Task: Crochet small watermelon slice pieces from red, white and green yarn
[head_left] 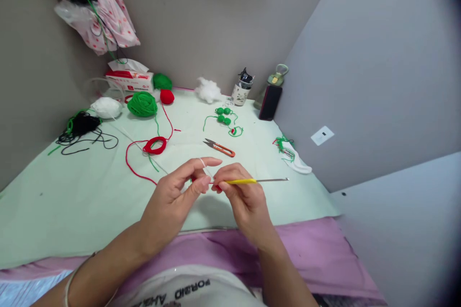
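Observation:
My left hand [175, 192] pinches yarn between thumb and fingers, with bits of red and green showing there. A strand of white yarn [202, 162] loops over its raised index finger. Most of what lies in the pinch is hidden by the fingers. Close beside it, my right hand [245, 196] is closed on a crochet hook [247, 181] with a yellow handle, its metal tip pointing right, away from the yarn. Red yarn [139, 170] runs from the left hand to a small red coil [154, 145] on the table.
Orange thread snips [219, 147] lie just beyond my hands. Behind are green crocheted balls [223, 117], white stuffing [208, 90], a green yarn ball [142, 104], a white yarn ball [106, 107] and black yarn [82, 124]. A phone [271, 102] leans at the right wall.

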`<move>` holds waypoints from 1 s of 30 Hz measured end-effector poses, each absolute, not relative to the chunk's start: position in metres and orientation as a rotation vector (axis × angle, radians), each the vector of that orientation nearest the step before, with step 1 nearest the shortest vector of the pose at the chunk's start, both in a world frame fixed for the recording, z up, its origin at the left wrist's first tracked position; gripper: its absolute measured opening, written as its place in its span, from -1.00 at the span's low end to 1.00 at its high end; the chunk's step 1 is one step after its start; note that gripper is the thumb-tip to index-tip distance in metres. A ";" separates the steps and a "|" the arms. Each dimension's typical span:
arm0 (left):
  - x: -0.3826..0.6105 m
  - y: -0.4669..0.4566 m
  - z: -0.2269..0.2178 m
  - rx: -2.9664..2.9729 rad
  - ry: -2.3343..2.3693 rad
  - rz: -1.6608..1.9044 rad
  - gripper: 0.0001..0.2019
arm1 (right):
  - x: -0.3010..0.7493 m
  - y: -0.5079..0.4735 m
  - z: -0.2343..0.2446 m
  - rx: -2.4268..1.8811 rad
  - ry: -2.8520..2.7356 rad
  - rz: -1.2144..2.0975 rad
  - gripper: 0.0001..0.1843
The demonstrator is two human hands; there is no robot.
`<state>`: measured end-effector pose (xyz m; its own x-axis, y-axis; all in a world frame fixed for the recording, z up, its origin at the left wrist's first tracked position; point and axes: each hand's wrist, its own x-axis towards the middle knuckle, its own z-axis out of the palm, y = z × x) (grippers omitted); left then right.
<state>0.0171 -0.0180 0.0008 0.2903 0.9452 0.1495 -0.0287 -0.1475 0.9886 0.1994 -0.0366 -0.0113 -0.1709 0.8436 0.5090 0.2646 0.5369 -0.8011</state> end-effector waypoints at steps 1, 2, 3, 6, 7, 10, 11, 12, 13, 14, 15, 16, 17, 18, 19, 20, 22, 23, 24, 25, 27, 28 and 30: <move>0.017 -0.017 0.001 1.434 0.935 1.118 -0.76 | 0.199 -0.037 -0.012 -0.939 -1.711 0.680 -0.80; 0.017 -0.017 0.001 1.418 0.953 1.140 -0.78 | 0.199 -0.037 -0.012 -0.940 -1.695 0.693 -0.80; 0.018 -0.016 0.002 1.387 0.962 1.154 -0.78 | 0.198 -0.038 -0.013 -0.940 -1.668 0.708 -0.80; 0.020 -0.013 0.002 1.205 0.928 1.161 -0.75 | 0.197 -0.040 -0.014 -0.927 -1.567 0.730 -0.80; 0.022 -0.013 0.002 1.126 0.905 1.156 -0.74 | 0.196 -0.041 -0.014 -0.918 -1.543 0.729 -0.80; 0.024 -0.012 0.005 0.906 0.819 1.112 -0.69 | 0.191 -0.042 -0.016 -0.902 -1.506 0.705 -0.78; 0.025 -0.012 0.007 0.857 0.793 1.086 -0.68 | 0.190 -0.043 -0.017 -0.905 -1.505 0.689 -0.78; 0.025 -0.011 0.008 0.829 0.770 1.060 -0.67 | 0.188 -0.043 -0.018 -0.908 -1.505 0.667 -0.77; 0.025 -0.011 0.010 0.821 0.754 1.039 -0.67 | 0.187 -0.043 -0.019 -0.908 -1.503 0.637 -0.77; 0.024 -0.011 0.011 0.834 0.750 1.027 -0.67 | 0.186 -0.043 -0.020 -0.906 -1.499 0.602 -0.76; 0.023 -0.011 0.012 0.870 0.758 1.027 -0.66 | 0.186 -0.043 -0.021 -0.906 -1.489 0.569 -0.75; 0.022 -0.011 0.012 0.933 0.776 1.036 -0.66 | 0.186 -0.043 -0.022 -0.908 -1.479 0.540 -0.73; 0.021 -0.011 0.012 1.022 0.808 1.056 -0.66 | 0.185 -0.043 -0.023 -0.908 -1.473 0.514 -0.72; 0.020 -0.012 0.011 1.137 0.853 1.084 -0.66 | 0.185 -0.043 -0.023 -0.910 -1.476 0.490 -0.70; 0.019 -0.013 0.011 1.276 0.904 1.113 -0.66 | 0.185 -0.043 -0.023 -0.911 -1.489 0.462 -0.69; 0.018 -0.014 0.009 1.434 0.950 1.138 -0.66 | 0.184 -0.043 -0.024 -0.907 -1.507 0.428 -0.67; 0.016 -0.016 0.007 1.747 1.002 1.171 -0.65 | 0.183 -0.043 -0.024 -0.890 -1.539 0.347 -0.63; 0.016 -0.016 0.005 1.881 0.999 1.184 -0.65 | 0.182 -0.044 -0.024 -0.885 -1.545 0.313 -0.61; 0.015 -0.016 0.004 1.989 0.985 1.194 -0.65 | 0.181 -0.044 -0.024 -0.881 -1.547 0.291 -0.60; 0.015 -0.016 0.003 2.066 0.969 1.209 -0.65 | 0.180 -0.044 -0.025 -0.878 -1.548 0.280 -0.58; 0.015 -0.016 0.002 2.107 0.967 1.243 -0.66 | 0.178 -0.044 -0.025 -0.876 -1.551 0.273 -0.58; 0.016 -0.016 0.001 2.067 0.987 1.253 -0.67 | 0.177 -0.044 -0.025 -0.881 -1.553 0.270 -0.58; 0.019 -0.017 0.001 1.877 1.036 1.249 -0.70 | 0.176 -0.045 -0.025 -0.905 -1.553 0.247 -0.61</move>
<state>0.0192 -0.0165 0.0011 0.2345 0.8742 0.4251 0.2569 -0.4775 0.8402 0.1757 -0.0445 -0.0253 0.0680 0.6619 0.7465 0.3974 0.6684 -0.6287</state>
